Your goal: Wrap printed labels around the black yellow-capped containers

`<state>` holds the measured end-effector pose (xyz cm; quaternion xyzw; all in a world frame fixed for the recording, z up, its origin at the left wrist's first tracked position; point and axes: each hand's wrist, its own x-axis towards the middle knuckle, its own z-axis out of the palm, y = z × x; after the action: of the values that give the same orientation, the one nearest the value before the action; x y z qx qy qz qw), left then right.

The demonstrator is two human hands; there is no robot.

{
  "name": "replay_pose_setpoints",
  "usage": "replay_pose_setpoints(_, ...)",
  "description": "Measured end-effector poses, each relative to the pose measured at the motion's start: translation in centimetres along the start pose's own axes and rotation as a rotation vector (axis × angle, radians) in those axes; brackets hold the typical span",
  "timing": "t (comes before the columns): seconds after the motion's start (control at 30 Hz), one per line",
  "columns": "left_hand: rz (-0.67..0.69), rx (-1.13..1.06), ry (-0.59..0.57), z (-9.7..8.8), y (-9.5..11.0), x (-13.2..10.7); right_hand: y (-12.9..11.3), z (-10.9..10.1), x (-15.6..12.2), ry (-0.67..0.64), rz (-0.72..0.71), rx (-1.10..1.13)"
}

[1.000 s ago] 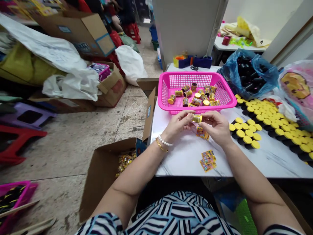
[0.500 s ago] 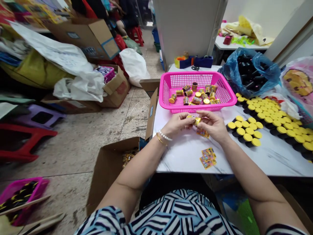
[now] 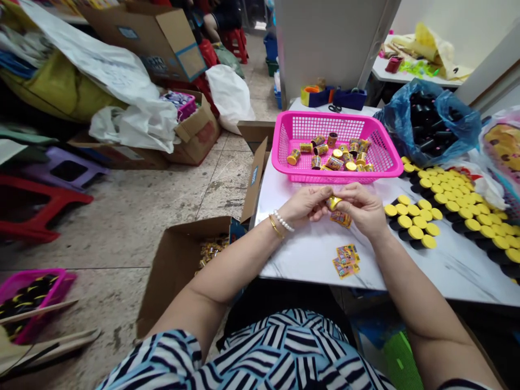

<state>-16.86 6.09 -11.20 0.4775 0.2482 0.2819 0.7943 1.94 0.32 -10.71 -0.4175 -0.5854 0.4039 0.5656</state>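
Observation:
My left hand [image 3: 305,203] and my right hand [image 3: 361,208] meet over the white marble table [image 3: 309,254], both pinched on one small yellow-capped container [image 3: 333,202] with a printed label. A loose label [image 3: 341,218] lies just under my right fingers. Two or three more printed labels [image 3: 346,260] lie nearer to me on the table. Behind my hands stands a pink basket [image 3: 292,176] holding several labelled containers [image 3: 333,157].
Rows of black containers with yellow caps [image 3: 447,203] fill the table's right side. A blue bag of black tubes [image 3: 430,127] sits behind them. An open cardboard box [image 3: 182,260] with small wrapped items stands on the floor at my left. Stools, boxes and bags crowd the floor.
My hands stay together on the small container, turning it slightly between the fingers. The camera has shifted a little, so everything sits further right and lower.

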Motion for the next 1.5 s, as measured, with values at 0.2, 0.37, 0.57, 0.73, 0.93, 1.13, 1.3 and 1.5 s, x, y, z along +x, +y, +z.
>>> replay_pose_setpoints(0.2,0.001,-0.114,-0.033,0.0,0.2,-0.2,0.7,0.0,-0.1,0.092,-0.070,-0.026)
replay_pose_setpoints(0.37,-0.022,-0.129,0.023,0.2,0.1,-0.2,0.2,0.2,-0.1,0.061,-0.219,-0.229)
replay_pose_setpoints(0.57,-0.086,-0.170,0.036,0.5,0.1,-0.3,0.1,0.2,-0.1,0.103,-0.269,-0.287)
replay_pose_setpoints(0.73,-0.151,-0.168,0.064,0.6,-0.2,-0.3,-0.2,0.2,-0.2,0.037,-0.333,-0.413)
replay_pose_setpoints(0.93,-0.194,-0.193,0.065,1.0,-0.1,-0.2,-0.2,-0.1,-0.1,0.012,-0.306,-0.431)
replay_pose_setpoints(1.13,-0.216,-0.162,0.033,-0.1,0.2,0.3,-0.9,0.5,-0.4,-0.132,-0.204,-0.515)
replay_pose_setpoints(1.3,-0.119,0.106,-0.014,-0.9,0.1,0.4,-3.5,-0.3,2.0,0.008,-0.267,-0.659)
replay_pose_setpoints(1.5,0.456,0.956,0.316,0.1,-3.2,1.3,-8.0,-3.2,5.0,0.121,-0.324,-0.859)
